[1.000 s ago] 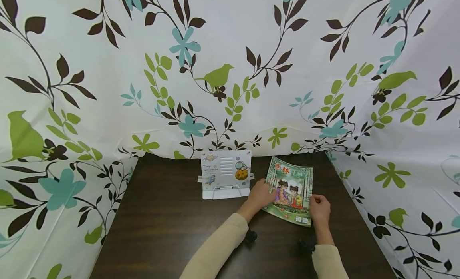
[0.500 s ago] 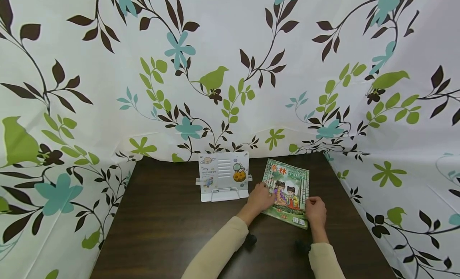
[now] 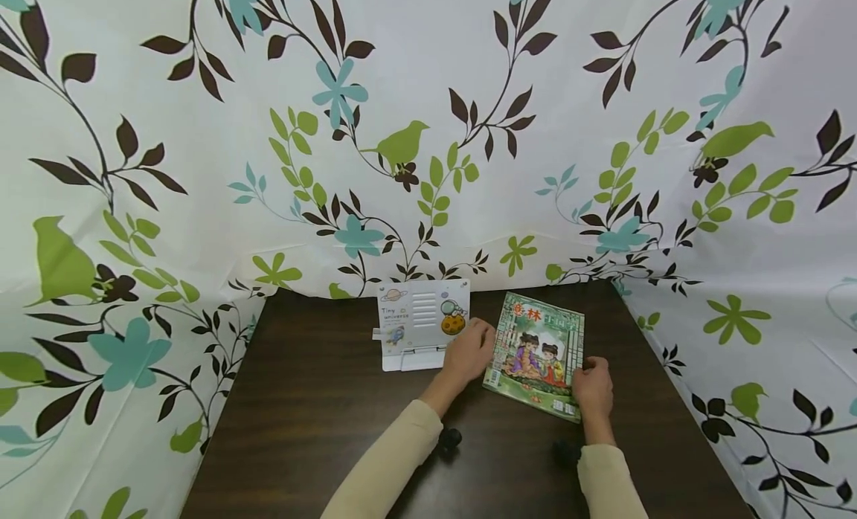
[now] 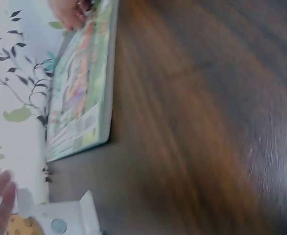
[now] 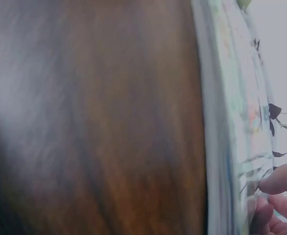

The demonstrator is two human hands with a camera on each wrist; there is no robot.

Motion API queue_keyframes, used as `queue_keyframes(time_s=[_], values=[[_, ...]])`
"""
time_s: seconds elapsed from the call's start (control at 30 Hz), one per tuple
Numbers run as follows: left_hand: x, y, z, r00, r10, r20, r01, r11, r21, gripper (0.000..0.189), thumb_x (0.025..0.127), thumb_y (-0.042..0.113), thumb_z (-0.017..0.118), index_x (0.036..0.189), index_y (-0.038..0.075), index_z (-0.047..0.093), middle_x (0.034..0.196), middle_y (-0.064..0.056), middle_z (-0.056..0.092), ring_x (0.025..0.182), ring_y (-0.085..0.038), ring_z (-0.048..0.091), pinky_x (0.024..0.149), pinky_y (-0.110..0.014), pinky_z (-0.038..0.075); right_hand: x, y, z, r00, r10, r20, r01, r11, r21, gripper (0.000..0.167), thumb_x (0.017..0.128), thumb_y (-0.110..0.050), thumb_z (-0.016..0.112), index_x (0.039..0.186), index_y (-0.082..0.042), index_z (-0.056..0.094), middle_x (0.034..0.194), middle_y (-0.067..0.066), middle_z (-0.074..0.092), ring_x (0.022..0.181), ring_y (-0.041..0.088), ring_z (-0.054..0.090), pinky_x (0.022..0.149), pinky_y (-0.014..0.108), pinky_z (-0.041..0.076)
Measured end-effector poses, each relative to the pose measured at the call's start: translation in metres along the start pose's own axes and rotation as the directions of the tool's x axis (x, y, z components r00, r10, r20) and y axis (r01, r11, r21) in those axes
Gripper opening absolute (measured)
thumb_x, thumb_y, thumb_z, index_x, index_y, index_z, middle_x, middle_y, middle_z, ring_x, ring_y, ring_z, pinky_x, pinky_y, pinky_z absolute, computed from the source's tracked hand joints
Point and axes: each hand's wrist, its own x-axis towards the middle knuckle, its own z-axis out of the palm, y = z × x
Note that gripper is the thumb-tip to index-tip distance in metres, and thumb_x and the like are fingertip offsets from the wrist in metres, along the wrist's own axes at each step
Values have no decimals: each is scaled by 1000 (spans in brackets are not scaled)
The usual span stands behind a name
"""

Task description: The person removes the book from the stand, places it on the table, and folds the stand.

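The magazine (image 3: 535, 355) lies on the table (image 3: 301, 430), right of the stand (image 3: 423, 311).

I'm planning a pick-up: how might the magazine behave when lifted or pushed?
The magazine would probably bend if lifted by one edge, as it looks broad and thin. Lying flat on the table, it seems unlikely to roll or tip.

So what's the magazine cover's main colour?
The magazine is mostly green, best seen in the head view.
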Motion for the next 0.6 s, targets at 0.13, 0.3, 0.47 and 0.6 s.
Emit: queue_keyframes(time_s=[0.13,0.3,0.47,0.6], values=[[9,-6,-26,976,97,-194,-99,995,-3,30,111,27,50,100,18,77,118,3,71,107,-19,71,81,-40,61,-6,-13,0,1000,-2,-6,2,1000,15,68,105,-16,45,167,-2,22,129,34,57,71,36,54,56,46,38],[28,-19,-71,883,231,-408,-243,970,23,22,104,8,58,95,5,77,109,-9,71,104,-29,68,90,-46,57,-17,-36,9,995,-98,-13,98,995,15,67,107,-17,42,169,-4,21,120,29,58,73,37,53,56,46,37],[40,-33,-113,861,237,-450,-218,971,96,18,102,7,59,103,5,77,109,-11,70,102,-34,67,89,-51,56,-28,-59,23,966,-258,20,256,965,54,59,109,-17,37,167,-3,28,90,16,58,54,22,40,50,39,33],[40,-45,-141,857,219,-466,-165,974,154,16,103,7,60,104,7,76,107,-11,71,99,-34,67,87,-52,56,-43,-80,36,926,-373,59,370,928,51,57,111,-19,39,166,-4,33,110,21,69,62,25,57,51,37,40]])
